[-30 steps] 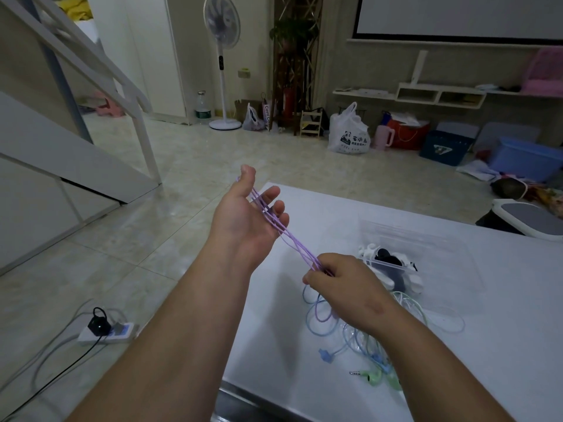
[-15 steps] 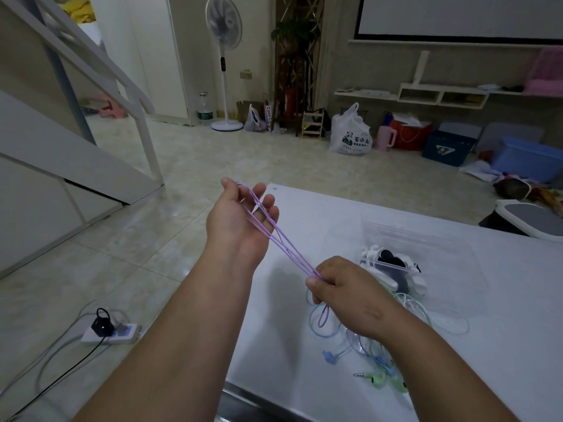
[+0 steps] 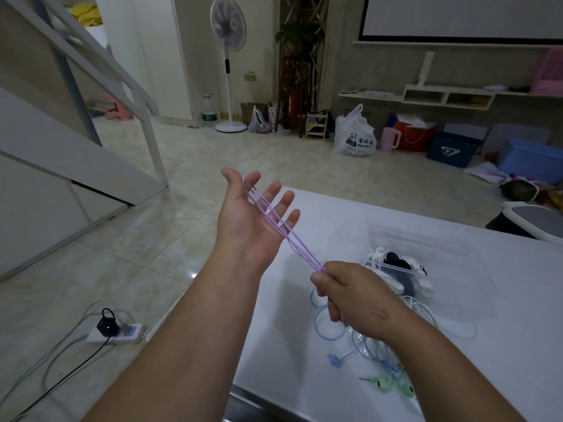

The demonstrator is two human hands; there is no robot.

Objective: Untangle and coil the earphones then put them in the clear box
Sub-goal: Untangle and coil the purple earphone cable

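Several strands of thin lilac earphone cord (image 3: 300, 248), stretched taut in the air just left of the clear plastic box (image 3: 451, 248). At the end farther from the box, laid across the upturned palm of the left hand (image 3: 249, 226) — fingers curled over the cord a second ago, now straightened and spread. At the end nearer the box, pinched between thumb and curled fingers of the right hand (image 3: 353, 296). Gone from below that hand: the slack lilac loop seen dangling half a second ago — taken up into the wraps, by the look of it. Judged as coiling well under way, this set already freed. Not yet in the box. In front of the box, on the white table (image 3: 335, 208): a loose heap of pale blue and green earphones (image 3: 374, 345), untouched.
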